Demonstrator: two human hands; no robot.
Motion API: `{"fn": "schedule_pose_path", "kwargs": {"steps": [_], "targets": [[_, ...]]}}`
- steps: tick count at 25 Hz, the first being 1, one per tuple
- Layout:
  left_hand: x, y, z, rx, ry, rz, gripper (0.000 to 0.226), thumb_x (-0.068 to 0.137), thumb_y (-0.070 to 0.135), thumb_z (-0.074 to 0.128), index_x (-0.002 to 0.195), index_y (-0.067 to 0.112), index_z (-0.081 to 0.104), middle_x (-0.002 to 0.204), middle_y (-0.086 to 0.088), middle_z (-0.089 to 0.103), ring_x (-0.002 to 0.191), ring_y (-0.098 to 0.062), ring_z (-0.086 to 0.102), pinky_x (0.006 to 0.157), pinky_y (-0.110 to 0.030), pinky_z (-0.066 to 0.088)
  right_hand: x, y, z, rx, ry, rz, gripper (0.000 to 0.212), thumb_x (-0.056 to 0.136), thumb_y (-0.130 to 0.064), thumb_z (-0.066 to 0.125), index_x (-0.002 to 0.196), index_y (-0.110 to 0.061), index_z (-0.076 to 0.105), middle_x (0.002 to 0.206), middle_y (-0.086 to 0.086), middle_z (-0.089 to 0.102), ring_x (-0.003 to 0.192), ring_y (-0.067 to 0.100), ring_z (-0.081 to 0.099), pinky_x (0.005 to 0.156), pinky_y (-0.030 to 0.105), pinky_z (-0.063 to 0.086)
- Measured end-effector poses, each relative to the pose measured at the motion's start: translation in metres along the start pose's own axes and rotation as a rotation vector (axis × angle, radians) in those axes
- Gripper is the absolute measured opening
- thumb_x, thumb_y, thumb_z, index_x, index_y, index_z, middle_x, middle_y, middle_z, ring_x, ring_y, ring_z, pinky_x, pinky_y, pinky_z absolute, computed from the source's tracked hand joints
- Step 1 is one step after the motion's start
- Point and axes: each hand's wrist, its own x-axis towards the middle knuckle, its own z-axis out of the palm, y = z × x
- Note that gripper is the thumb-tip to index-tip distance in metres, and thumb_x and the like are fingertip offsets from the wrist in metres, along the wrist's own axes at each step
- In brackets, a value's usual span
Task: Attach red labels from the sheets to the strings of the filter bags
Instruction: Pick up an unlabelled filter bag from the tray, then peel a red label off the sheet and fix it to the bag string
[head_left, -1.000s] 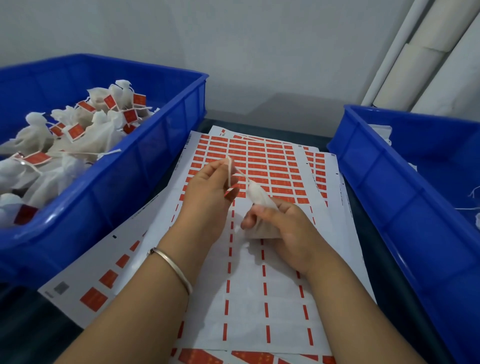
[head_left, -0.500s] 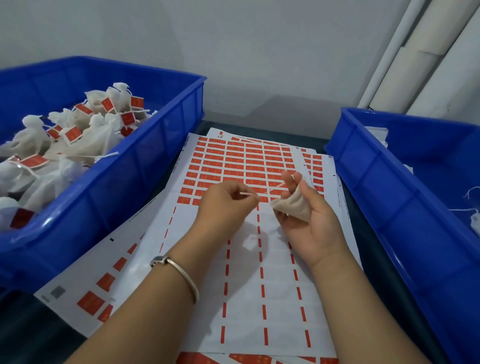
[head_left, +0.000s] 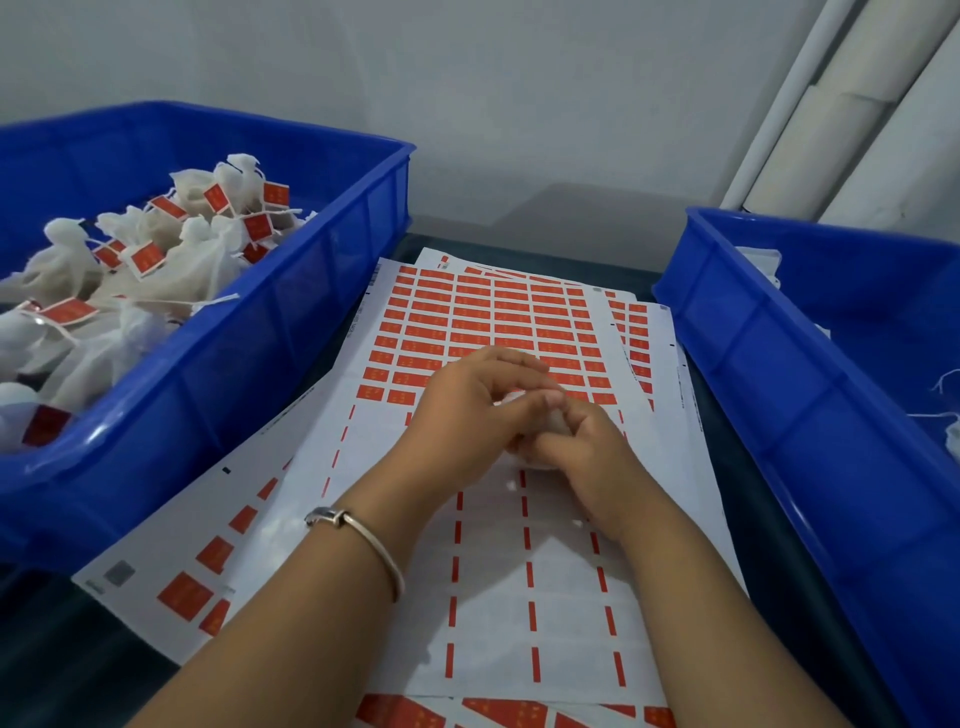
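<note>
Left side, far: a large blue plastic crate (head_left: 291, 332) is seen, filled with white mesh filter bags already carrying red labels (head_left: 156, 270).
Right side: a second blue plastic crate (head_left: 810, 395) is set well apart from the first; only a few loose white strings (head_left: 943, 382) can be made out inside.
Centre: overlapping white backing sheets of red rectangular labels (head_left: 498, 317) are spread between the crates, with the near rows already stripped.
Left hand (head_left: 467, 415): it has been brought down onto the sheet from half a second ago, fingers curled at the nearest remaining label row; whether a label or the string is pinched cannot be told.
Right hand (head_left: 587, 447): it is closed around one small white filter bag (head_left: 553, 423), held just above the sheet.
Change: the string, earlier stretched between the hands, is now hidden beneath them.
Meaning: a label is judged to be about to be picked or pressed onto the string.
</note>
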Motion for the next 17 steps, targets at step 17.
{"fn": "schedule_pose_path", "kwargs": {"steps": [17], "targets": [[0.0074,-0.0084,0.0103,-0.165,0.177,-0.35,0.02,0.094,0.031,0.05,0.075,0.028,0.055,0.078,0.004,0.062,0.075,-0.014,0.061,0.073,-0.03,0.055,0.004,0.006,0.0086,-0.178,0.335,-0.191,0.039,0.079,-0.015,0.074,0.093,-0.041,0.05,0.089,-0.034,0.052,0.088,-0.025,0.048,0.059,-0.002,0.041]]}}
